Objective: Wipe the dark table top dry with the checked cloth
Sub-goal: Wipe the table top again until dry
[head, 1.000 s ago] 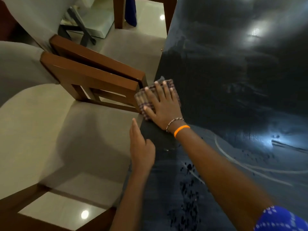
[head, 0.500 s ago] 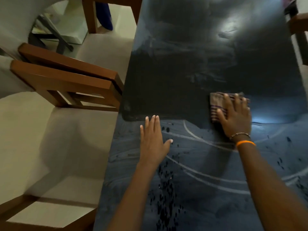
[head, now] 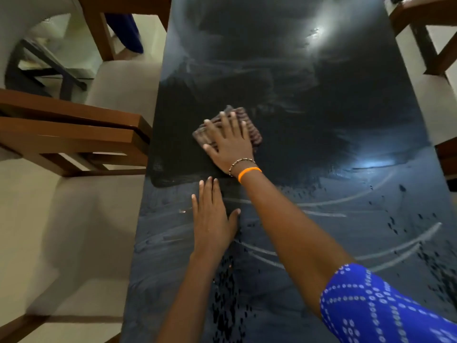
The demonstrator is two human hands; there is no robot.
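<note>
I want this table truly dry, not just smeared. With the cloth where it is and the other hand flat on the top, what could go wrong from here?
1. The left hand lies flat on the table top where droplets and streaks show; it may slip or leave prints.
2. The checked cloth is a small folded pad under the right hand; the wide beaded area nearer the person may saturate it, so it smears.
3. Strokes toward the left edge could push water onto the chair.

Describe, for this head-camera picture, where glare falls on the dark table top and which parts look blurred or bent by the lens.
Head view: bright white glare on the table top far right, a bluish sheen at the right edge; the checked cloth under the right hand is smeared by motion; the left hand is sharper; the wooden chair and table edges bow with wide-angle distortion.
</note>
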